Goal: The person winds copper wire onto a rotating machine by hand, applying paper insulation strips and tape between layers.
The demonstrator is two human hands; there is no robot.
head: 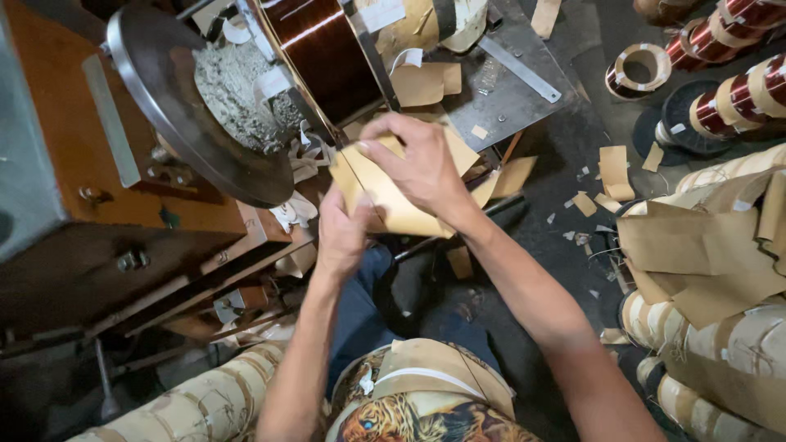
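Gripping a tan paper sheet (391,199), the right hand (422,168) is closed on its upper edge, the left hand (340,233) pinching below. The sheet is best kept taut and square beside the copper coil (327,53).

Desk: your grey metal desk (524,102) carries a flat steel ruler (519,69) and tan paper pieces (426,82).
Floor: your dark floor (565,164) holds scattered tan paper scraps (614,170).

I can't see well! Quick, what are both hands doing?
Left hand: closed, gripping the lower edge of the paper.
Right hand: pressed on top of the same paper, fingers curled over it.
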